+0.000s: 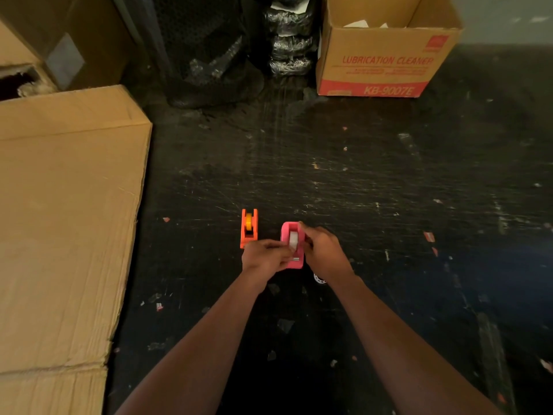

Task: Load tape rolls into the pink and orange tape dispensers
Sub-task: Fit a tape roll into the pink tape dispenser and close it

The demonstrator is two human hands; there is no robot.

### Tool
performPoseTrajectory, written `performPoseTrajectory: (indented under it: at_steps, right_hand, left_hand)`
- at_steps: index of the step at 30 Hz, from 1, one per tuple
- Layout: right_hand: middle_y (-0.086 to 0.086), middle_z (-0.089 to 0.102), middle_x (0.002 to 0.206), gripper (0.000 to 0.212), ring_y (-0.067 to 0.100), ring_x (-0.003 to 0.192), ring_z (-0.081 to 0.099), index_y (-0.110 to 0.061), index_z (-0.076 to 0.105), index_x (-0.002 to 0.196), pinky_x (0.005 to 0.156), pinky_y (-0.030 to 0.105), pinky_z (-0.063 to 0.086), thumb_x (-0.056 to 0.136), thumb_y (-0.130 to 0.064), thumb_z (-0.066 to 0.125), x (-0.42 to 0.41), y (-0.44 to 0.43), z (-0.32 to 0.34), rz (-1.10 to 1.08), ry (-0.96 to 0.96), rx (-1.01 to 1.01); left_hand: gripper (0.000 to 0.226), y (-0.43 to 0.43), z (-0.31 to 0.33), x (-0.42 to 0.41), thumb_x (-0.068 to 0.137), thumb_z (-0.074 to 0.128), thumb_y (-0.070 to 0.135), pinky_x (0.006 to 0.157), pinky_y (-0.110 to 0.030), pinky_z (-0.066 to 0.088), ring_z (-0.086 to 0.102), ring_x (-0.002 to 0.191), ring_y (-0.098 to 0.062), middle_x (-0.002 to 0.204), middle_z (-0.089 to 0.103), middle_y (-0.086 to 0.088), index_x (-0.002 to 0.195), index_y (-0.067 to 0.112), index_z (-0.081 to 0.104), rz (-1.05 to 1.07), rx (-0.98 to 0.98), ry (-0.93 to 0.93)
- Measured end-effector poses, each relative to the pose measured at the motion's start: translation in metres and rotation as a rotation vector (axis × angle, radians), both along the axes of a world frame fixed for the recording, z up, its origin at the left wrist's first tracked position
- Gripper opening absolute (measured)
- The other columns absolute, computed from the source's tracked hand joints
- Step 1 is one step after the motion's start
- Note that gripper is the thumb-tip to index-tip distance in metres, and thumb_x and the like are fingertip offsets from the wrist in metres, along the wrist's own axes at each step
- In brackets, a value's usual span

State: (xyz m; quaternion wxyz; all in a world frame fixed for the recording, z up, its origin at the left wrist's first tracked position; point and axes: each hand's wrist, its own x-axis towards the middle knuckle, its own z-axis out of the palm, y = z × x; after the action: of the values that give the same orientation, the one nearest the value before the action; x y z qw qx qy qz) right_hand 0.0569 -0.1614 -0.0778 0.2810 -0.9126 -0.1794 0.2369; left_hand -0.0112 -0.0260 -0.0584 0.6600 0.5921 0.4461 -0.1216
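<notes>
The pink tape dispenser (288,229) stands on the dark floor between my hands, with a white tape roll (293,238) sitting in its cradle. My left hand (263,256) grips the dispenser's left side, fingertips touching the roll. My right hand (322,250) clasps its right side, thumb over the top rim. The orange tape dispenser (249,227) stands just to the left, upright, with a yellow-orange tape roll (248,220) seated in it. No hand touches the orange one.
A small white ring-like piece (319,279) lies on the floor under my right wrist. A large flat cardboard box (65,211) fills the left. An open "Lubrication Cleaner" carton (386,55) and black plastic-wrapped bundles (209,55) stand at the back.
</notes>
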Motion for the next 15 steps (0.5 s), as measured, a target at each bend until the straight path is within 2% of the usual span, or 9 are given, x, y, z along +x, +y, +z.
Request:
performPoseTrajectory:
  at_steps: [3, 9, 12, 15]
  right_hand:
    - [0.014, 0.060, 0.129, 0.050, 0.027, 0.118, 0.061, -0.018, 0.046, 0.157, 0.104, 0.039, 0.051, 0.107, -0.017, 0.051, -0.001, 0.000, -0.001, -0.008, 0.007, -0.001]
    - [0.016, 0.060, 0.128, 0.059, 0.029, 0.117, 0.062, -0.018, 0.042, 0.159, 0.100, 0.036, 0.049, 0.103, -0.020, 0.059, 0.001, -0.001, -0.004, 0.034, 0.006, -0.013]
    - [0.012, 0.060, 0.134, 0.067, 0.025, 0.121, 0.059, -0.024, 0.041, 0.160, 0.104, 0.035, 0.048, 0.098, -0.019, 0.066, 0.002, -0.006, -0.005, 0.082, 0.028, 0.013]
    - [0.010, 0.057, 0.134, 0.068, 0.021, 0.124, 0.056, -0.028, 0.048, 0.156, 0.109, 0.031, 0.046, 0.094, -0.017, 0.072, 0.001, -0.012, -0.003, 0.127, 0.040, 0.064]
  left_hand:
    - [0.021, -0.002, 0.002, -0.005, 0.087, 0.080, 0.009, 0.079, -0.029, 0.063, 0.078, 0.091, -0.015, 0.101, 0.081, -0.007, 0.108, 0.009, 0.077, 0.003, -0.048, 0.025]
    - [0.023, -0.009, -0.002, -0.009, 0.091, 0.075, 0.008, 0.073, -0.028, 0.063, 0.075, 0.064, -0.004, 0.086, 0.079, -0.001, 0.113, 0.012, 0.075, 0.021, -0.025, 0.016]
    - [0.027, -0.008, 0.000, -0.006, 0.091, 0.077, 0.013, 0.075, -0.031, 0.063, 0.075, 0.070, -0.006, 0.091, 0.078, -0.001, 0.117, 0.013, 0.074, 0.006, -0.009, 0.003]
    - [0.028, -0.006, 0.003, -0.002, 0.091, 0.076, 0.013, 0.081, -0.034, 0.063, 0.075, 0.083, -0.012, 0.099, 0.078, -0.004, 0.118, 0.013, 0.073, 0.012, -0.011, -0.010]
